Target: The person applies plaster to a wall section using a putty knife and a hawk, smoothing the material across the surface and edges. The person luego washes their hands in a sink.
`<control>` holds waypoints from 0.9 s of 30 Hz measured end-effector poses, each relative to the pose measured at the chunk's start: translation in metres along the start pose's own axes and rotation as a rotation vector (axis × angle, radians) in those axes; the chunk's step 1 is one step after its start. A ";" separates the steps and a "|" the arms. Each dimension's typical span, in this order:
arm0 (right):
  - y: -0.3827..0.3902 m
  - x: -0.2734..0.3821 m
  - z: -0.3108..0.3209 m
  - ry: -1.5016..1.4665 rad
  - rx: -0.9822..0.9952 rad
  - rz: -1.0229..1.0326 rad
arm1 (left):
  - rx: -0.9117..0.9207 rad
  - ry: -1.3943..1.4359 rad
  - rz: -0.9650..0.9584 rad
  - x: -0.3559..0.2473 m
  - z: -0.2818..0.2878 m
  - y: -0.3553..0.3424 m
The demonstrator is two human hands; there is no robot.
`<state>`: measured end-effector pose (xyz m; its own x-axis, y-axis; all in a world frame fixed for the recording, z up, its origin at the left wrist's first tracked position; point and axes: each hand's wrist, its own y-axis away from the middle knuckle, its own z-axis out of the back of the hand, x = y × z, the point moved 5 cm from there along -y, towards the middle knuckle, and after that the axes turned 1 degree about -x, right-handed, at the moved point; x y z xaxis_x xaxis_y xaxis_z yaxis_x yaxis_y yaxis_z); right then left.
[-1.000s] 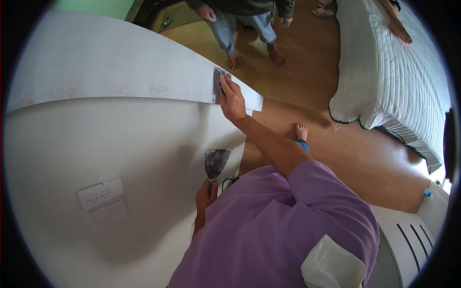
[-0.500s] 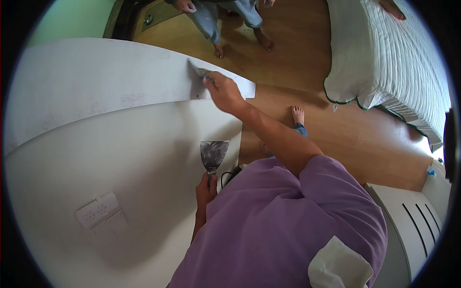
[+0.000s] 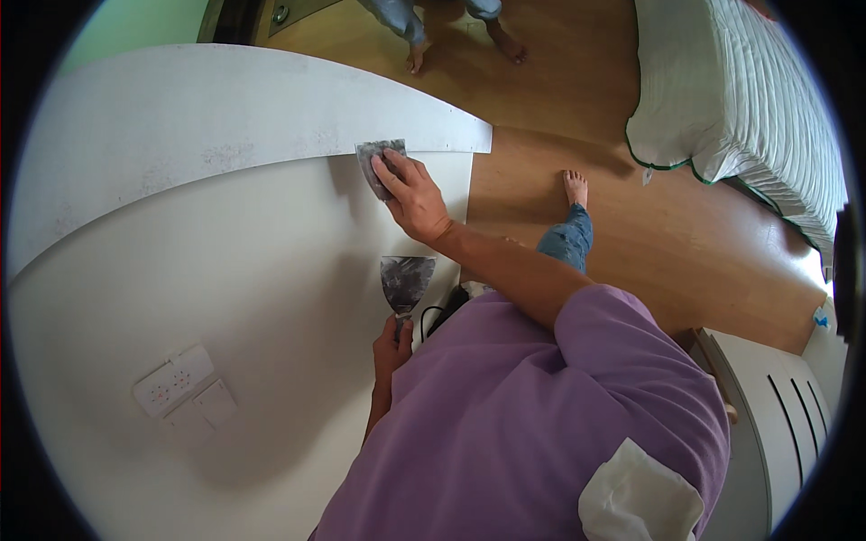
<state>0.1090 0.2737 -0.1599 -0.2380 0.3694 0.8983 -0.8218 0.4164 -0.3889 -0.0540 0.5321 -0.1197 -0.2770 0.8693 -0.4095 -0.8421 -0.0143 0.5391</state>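
Note:
My right hand (image 3: 415,194) grips a flat, putty-smeared scraper blade (image 3: 367,164), fingers spread over its grey face. The blade is at the lower edge of a long white panel (image 3: 298,99), overlapping the pale wall (image 3: 271,243) below; whether it touches cannot be made out. Lower down, close to my purple shirt, my left hand (image 3: 391,352) is closed around the handle of a putty knife (image 3: 406,284). Its wide blade points up and carries grey-white smears. Dark scuffs mark the panel left of my right hand.
White sockets (image 3: 176,379) sit on the wall at lower left. Another person's bare feet (image 3: 507,45) stand on the wood floor (image 3: 541,99) beyond the panel. A white quilted cover (image 3: 686,99) drapes at upper right. A white slotted cabinet (image 3: 767,397) stands at right; a cream cloth (image 3: 640,496) lies against my shirt.
My right hand has drawn the scraper from the panel's face down to its lower edge, turning the blade's flat side into view. The left hand still holds the putty knife. The view has shifted slightly.

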 end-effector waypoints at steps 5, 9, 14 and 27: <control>0.035 -0.044 0.014 -0.097 -0.069 -0.133 | 0.007 0.021 0.044 0.019 -0.003 0.003; -0.003 -0.058 0.015 -0.226 0.124 -0.748 | 0.014 0.040 0.026 0.016 -0.006 0.003; -0.023 0.031 0.036 -0.272 0.094 -0.181 | 0.044 0.078 0.080 0.010 -0.010 0.003; 0.094 -0.218 -0.042 0.076 0.092 -0.468 | 0.197 0.163 0.295 0.043 -0.038 -0.015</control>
<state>0.1054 0.2672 -0.4009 0.2039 0.2213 0.9536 -0.8747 0.4786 0.0760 -0.0707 0.5511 -0.1729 -0.5769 0.7521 -0.3188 -0.6147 -0.1427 0.7758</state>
